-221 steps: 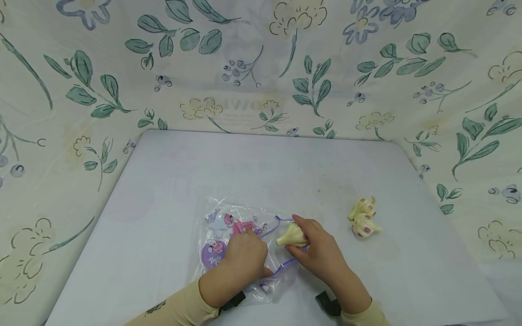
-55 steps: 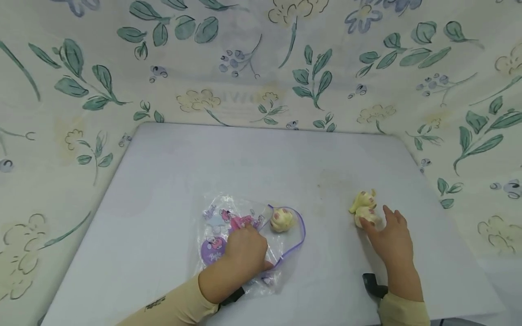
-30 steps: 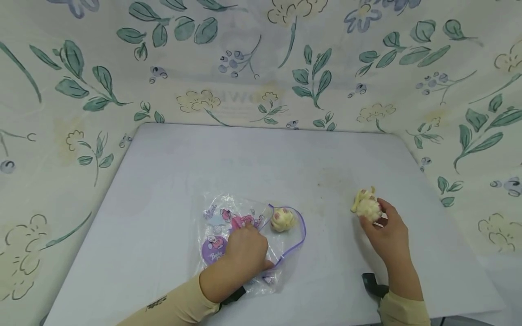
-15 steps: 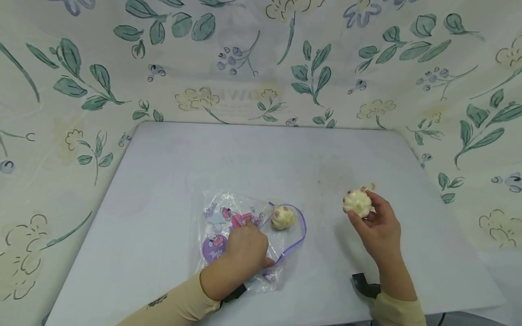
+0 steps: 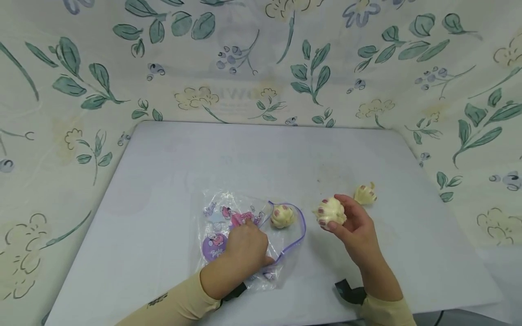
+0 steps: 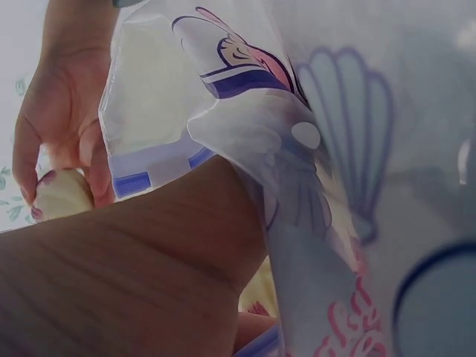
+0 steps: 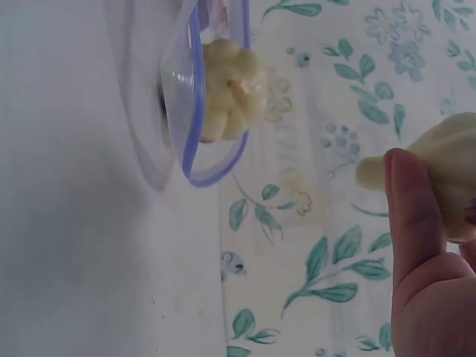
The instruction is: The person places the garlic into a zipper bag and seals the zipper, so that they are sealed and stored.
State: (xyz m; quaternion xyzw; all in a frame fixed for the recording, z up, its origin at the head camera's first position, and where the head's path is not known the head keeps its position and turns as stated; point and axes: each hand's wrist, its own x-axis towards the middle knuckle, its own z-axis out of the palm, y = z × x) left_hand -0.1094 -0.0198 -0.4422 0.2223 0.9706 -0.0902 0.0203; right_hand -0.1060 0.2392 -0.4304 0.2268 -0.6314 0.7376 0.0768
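My right hand [image 5: 359, 228] grips a pale garlic bulb [image 5: 329, 212] with pinkish marks, raised over the table to the right of a clear zip bag [image 5: 222, 203]. In the right wrist view the bulb's stem [image 7: 370, 173] sticks out past the fingers. My left hand [image 5: 248, 246] holds the bag near its mouth, its thumb by the purple zip edge [image 5: 291, 246]; its other fingertips are partly hidden. A second garlic bulb [image 5: 282, 216] sits just inside the opened mouth. The third garlic bulb [image 5: 365, 194] lies on the table behind my right hand.
The white table [image 5: 171, 167] has a few small specks near its middle right. Floral cloth [image 5: 244, 59] rises behind it and along both sides. Black straps [image 5: 350, 292] hang at both wrists, and pink and purple cartoon prints cover the bag.
My right hand has put one garlic bulb in the bag's mouth, picked up another from the pair at right, and carried it left towards the bag. The left hand has stayed put.
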